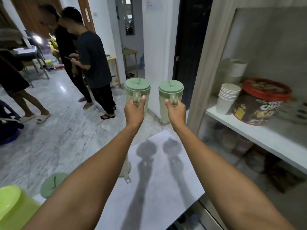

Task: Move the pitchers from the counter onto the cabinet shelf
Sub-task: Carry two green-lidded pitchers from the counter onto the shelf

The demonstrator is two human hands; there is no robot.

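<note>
two hands, left hand and right hand, each clench a green-lidded pitcher's handle, left pitcher, right pitcher, above the counter.

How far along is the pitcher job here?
No pitchers are visible on the shelf. In hand: the left hand and right hand each hold a pitcher by its handle, lifted above the counter. Left: shelving both.
</note>
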